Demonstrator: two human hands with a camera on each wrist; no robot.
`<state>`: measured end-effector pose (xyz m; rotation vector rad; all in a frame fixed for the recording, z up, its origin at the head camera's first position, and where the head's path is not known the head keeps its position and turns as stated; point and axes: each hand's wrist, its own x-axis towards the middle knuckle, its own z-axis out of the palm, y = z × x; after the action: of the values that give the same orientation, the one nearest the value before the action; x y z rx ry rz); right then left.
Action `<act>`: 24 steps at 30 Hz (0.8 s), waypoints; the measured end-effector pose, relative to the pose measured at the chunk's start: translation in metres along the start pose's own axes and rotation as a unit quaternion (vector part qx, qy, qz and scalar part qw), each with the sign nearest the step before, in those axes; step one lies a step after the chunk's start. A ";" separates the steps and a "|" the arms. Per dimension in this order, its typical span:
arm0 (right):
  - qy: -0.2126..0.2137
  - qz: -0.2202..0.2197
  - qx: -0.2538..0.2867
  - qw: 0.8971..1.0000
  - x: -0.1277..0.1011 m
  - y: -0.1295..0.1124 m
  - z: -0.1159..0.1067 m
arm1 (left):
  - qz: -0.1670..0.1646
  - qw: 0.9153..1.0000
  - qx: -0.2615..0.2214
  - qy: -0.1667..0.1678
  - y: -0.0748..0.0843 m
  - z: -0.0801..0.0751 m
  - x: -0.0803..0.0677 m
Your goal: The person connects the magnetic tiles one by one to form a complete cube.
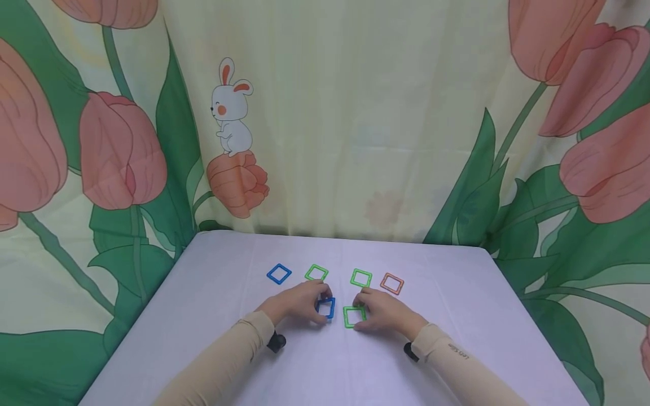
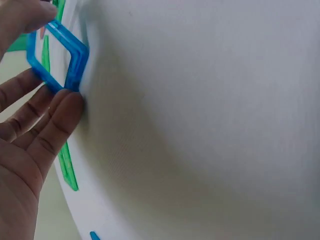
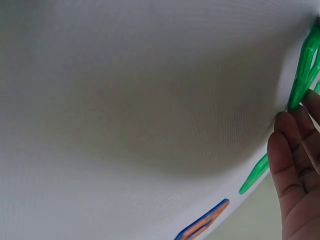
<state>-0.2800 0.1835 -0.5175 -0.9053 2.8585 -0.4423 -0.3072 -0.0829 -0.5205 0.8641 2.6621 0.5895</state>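
Tulip-print curtain (image 1: 325,169) backs the desk (image 1: 203,304). Left hand (image 1: 306,300) pinches a blue square frame (image 1: 333,308), right hand (image 1: 383,310) a green square frame (image 1: 346,317) (keep facing edges parallel); four other frames (image 1: 285,278) lie beyond the grip.

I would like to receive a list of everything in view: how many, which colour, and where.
Back blue frame: 1, blue, back row, leftmost
Back-left green frame: 1, green, back row, second from left
Back-right green frame: 1, green, back row, third
Orange frame: 1, orange, back row, rightmost
Front blue frame: 1, blue, front row, left
Front green frame: 1, green, front row, right
Table: 1, whitish, beneath the frames
Curtain: 1, cream with printed pattern, behind the table
Black devices: 2, black, one at each wrist
Sleeves: 2, beige, on the forearms
Left grip: 1, bare, holding the front blue frame
Right grip: 1, bare, holding the front green frame
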 end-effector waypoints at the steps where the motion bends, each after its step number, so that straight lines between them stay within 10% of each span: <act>1: 0.002 -0.002 -0.002 1.000 0.001 0.000 0.001 | -0.001 1.000 -0.015 0.003 0.000 0.001 0.000; 24: 0.019 -0.023 0.000 1.000 0.011 -0.010 0.005 | 0.014 0.970 -0.239 0.052 0.007 0.023 -0.003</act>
<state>-0.2830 0.1683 -0.5195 -0.9744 2.8770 -0.4679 -0.2930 -0.0728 -0.5371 0.7409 2.4267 1.2471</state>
